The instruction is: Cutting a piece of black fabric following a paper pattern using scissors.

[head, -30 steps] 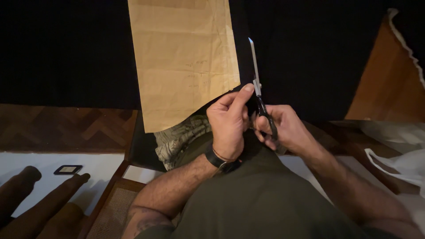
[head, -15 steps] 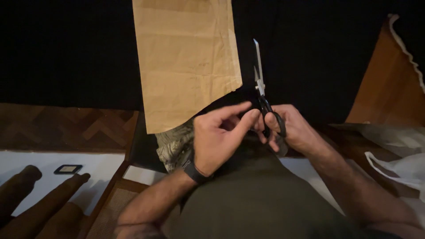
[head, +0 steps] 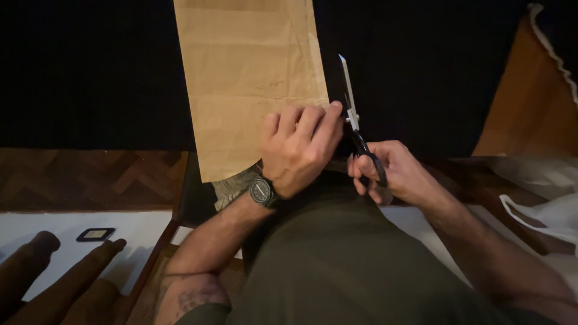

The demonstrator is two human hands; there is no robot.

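A long sheet of brown paper (head: pixel 247 78) lies on black cloth (head: pixel 90 72) in front of me. My left hand (head: pixel 301 147), with a dark wristwatch (head: pixel 262 191), presses flat on the paper's lower right corner. My right hand (head: pixel 394 174) grips the black handles of a pair of scissors (head: pixel 355 120). Its blades point away from me along the paper's right edge, next to my left fingertips.
Herringbone wooden floor (head: pixel 90 177) shows at the left. A white sheet (head: pixel 66 241) with a small dark rectangular object (head: pixel 95 234) lies lower left, beside rounded brown wooden pieces (head: pixel 54 277). Brown board (head: pixel 530 102) and white plastic (head: pixel 548 210) sit at the right.
My left hand has moved from beside the scissors up onto the paper's lower right corner and flattened there. The scissors stay near the paper's right edge.
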